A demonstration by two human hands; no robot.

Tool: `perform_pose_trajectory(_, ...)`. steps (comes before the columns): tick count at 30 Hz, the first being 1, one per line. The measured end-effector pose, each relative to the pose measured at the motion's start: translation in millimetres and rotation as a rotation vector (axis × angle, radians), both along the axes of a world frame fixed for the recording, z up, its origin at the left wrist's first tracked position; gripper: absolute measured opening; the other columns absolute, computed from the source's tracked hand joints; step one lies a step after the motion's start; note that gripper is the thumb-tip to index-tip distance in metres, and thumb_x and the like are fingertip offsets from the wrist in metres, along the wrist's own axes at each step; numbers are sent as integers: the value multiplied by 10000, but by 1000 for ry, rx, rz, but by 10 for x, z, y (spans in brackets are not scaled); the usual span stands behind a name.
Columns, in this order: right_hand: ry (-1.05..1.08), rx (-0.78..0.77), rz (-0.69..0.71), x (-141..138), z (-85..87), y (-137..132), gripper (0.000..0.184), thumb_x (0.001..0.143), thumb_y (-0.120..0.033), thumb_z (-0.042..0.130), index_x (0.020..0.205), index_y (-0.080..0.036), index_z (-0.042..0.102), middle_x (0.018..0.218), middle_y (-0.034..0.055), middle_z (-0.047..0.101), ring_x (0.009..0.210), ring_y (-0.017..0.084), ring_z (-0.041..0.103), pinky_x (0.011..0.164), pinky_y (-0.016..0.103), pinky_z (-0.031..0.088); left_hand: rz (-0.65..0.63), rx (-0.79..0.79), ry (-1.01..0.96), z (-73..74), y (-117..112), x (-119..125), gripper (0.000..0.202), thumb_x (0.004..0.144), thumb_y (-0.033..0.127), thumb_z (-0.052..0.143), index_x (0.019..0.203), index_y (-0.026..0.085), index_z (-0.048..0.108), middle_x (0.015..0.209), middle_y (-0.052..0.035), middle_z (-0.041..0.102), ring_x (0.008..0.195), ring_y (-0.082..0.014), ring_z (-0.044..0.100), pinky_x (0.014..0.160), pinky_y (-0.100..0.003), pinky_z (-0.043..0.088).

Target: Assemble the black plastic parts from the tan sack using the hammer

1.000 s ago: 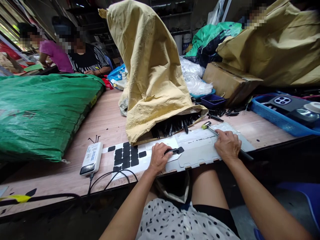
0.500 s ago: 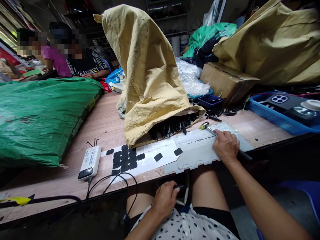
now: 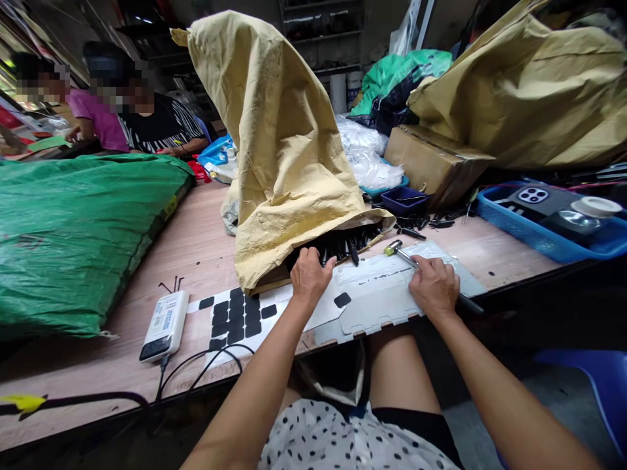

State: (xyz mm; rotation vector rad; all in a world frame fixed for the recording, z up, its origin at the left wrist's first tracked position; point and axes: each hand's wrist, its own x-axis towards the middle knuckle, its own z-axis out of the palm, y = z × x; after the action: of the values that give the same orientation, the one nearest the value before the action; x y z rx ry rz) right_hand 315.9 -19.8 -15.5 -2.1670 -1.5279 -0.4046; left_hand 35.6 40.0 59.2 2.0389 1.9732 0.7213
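a: we're at the table [image 3: 196, 241], and the left hand [image 3: 309, 274] is right up at the mouth of the tan sack [image 3: 294, 156]!
b: fingers curled in, thumb out to the right, and just past them the black pieces [image 3: 353, 252] bunched in that mouth. has it caught one?
a: can't tell from here, the back of the hand covers the fingertips.
b: over to the right hand [image 3: 435, 282], then. no doubt there!
a: none at all, wrapped round the hammer [image 3: 405, 257], yellowish head pointing up and left, dark grip poking out beyond the palm.
b: and it's being held low over the grey board [image 3: 375, 307] at the table's front edge.
a: left of that, the white sheet [image 3: 283, 301], with a tight block of black squares [image 3: 236, 314] on it.
b: plus a lone black square [image 3: 342, 300] near the sheet's right end, sitting between the two hands!
a: further left, a white power bank [image 3: 165, 325], a cable [image 3: 163, 378] plugged into its near end.
b: far right, a blue tray [image 3: 519, 238] carrying a phone [image 3: 519, 196] and a white-lidded jar [image 3: 595, 212].
a: behind the hammer, loose black pieces [image 3: 411, 232] scattered by a small dark blue basket [image 3: 409, 207].
b: and across the way, a person in a striped top [image 3: 171, 127], seated beside another in pink [image 3: 100, 121].
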Motion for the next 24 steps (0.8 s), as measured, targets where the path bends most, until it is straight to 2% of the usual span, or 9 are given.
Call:
perform_pose_trajectory(2, -3, -9, -4, 4, 7, 1, 412, 821, -161, 587, 1209, -252, 689, 1029, 89, 591, 908, 232, 433, 722, 352, 252, 2, -54, 77, -47, 161, 24, 253, 871, 440, 694, 915, 195, 654, 987, -97, 616, 911, -260, 631, 767, -348, 468)
perform_pose_trajectory(4, -1, -17, -2, 6, 16, 0, 420, 813, -159, 592, 1211, -250, 686, 1035, 90, 589, 907, 232, 430, 724, 351, 255, -27, -57, 118, -74, 159, 17, 179, 882, 377, 681, 885, 200, 654, 975, -85, 619, 931, -252, 623, 784, -344, 467)
perform_pose_trajectory(8, 9, -15, 7, 5, 22, -7, 412, 825, -163, 579, 1215, -250, 681, 1043, 94, 593, 915, 235, 432, 728, 357, 253, -178, 69, 63, -109, -208, -100, 135, 935, 357, 622, 948, 225, 643, 999, -59, 642, 969, -234, 590, 838, -346, 453)
perform_pose_trajectory(11, 8, 1, 3, 7, 11, -8, 371, 869, -183, 548, 1207, -252, 685, 1046, 88, 603, 918, 237, 443, 727, 362, 248, -264, -7, -49, -220, -547, -224, 126, 938, 358, 625, 971, 237, 631, 931, -31, 668, 888, -216, 583, 793, -334, 446)
perform_pose_trajectory(14, 14, 5, -1, 5, 0, -8, 360, 882, -192, 538, 1204, -248, 687, 1052, 91, 609, 923, 240, 454, 731, 371, 246, -289, -36, -144, -382, -730, -317, 95, 913, 306, 649, 958, 227, 623, 935, -29, 670, 903, -216, 580, 810, -335, 448)
perform_pose_trajectory(18, 18, -6, -3, 3, -3, -6, 368, 889, -196, 520, 1216, -247, 681, 1064, 94, 608, 935, 244, 465, 737, 370, 247, -312, -10, -202, -502, -744, -368, 79, 884, 250, 657, 945, 218, 617, 967, -34, 665, 939, -222, 574, 844, -353, 444)
perform_pose_trajectory(24, -9, 3, -14, -24, 63, -27, 345, 907, -206, 504, 1198, -247, 685, 1099, 106, 608, 990, 269, 475, 790, 399, 268, -311, -48, -309, -501, -716, -402, 90, 861, 207, 649, 945, 221, 622, 977, -26, 669, 951, -215, 585, 864, -346, 449)
